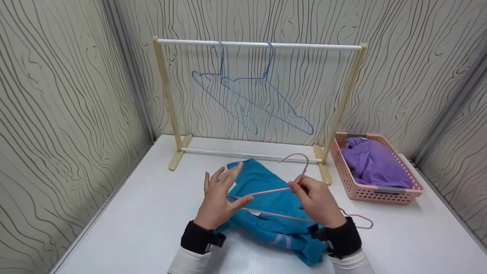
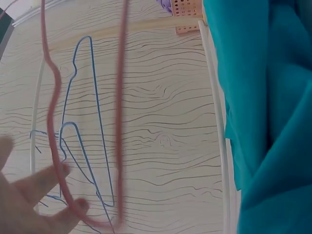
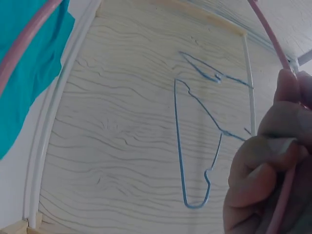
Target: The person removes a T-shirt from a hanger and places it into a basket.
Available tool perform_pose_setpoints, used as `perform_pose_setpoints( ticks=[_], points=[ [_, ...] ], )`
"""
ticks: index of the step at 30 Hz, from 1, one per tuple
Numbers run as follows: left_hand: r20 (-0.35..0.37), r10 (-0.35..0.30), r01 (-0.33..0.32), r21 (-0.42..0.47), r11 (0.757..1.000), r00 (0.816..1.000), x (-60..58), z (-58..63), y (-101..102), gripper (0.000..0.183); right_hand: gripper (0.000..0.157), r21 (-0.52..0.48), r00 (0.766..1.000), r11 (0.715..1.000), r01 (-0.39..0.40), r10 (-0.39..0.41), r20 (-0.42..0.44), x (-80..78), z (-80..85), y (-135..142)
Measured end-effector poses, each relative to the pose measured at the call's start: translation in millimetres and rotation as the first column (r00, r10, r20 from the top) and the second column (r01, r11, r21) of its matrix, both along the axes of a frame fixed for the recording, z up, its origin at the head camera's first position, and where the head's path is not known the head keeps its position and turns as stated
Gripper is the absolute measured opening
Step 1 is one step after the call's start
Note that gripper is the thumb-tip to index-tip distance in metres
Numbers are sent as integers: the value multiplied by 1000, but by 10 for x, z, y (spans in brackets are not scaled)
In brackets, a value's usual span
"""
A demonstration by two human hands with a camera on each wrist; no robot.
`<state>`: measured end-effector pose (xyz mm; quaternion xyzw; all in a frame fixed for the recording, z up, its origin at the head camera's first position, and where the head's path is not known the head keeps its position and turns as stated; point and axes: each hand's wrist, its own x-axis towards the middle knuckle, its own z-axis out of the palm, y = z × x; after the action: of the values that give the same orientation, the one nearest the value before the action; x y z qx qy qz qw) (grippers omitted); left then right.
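My right hand (image 1: 319,199) grips a pink wire clothes hanger (image 1: 269,191) just below its hook, which points up and away. Fingers curl round the wire in the right wrist view. Near the hanger's left end is my left hand (image 1: 218,201), fingers spread and raised, the thumb overlapping the wire in the head view. From the left wrist, two of its fingertips show at the bend of the pink wire. Beneath both hands lies a rumpled teal garment (image 1: 262,179) with light purple stripes and a white label. The hanger's right end comes out beyond my right wrist.
A wooden rack (image 1: 165,87) with a white top bar (image 1: 304,46) stands behind the garment. Two blue wire hangers (image 1: 285,99) hang from the bar. To the right sits a pink perforated basket (image 1: 344,167) with purple cloth (image 1: 374,161) inside. Patterned walls enclose the white table (image 1: 125,213).
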<state>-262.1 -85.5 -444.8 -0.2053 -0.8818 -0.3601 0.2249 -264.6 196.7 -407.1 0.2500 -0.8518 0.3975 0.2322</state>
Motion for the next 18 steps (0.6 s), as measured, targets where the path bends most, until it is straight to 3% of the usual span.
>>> perform_pose_setpoints(
  ticks=[6,9,14,18],
  points=[
    [109,-91,96,-45,994,990,11,1,25,37,13,9,1000,1000,-18,18,-19,25,-39,-133],
    [128,-91,97,-42,994,988,13,6,27,37,13,-6,999,1000,-23,23,-28,26,-34,-125],
    [113,-72,75,-29,997,991,8,22,-17,37,8,4,998,999,-54,54,34,2,14,-13],
    [90,-26,27,-4,1000,996,-10,31,-123,36,9,53,994,999,1,-7,109,-8,69,150]
  ],
)
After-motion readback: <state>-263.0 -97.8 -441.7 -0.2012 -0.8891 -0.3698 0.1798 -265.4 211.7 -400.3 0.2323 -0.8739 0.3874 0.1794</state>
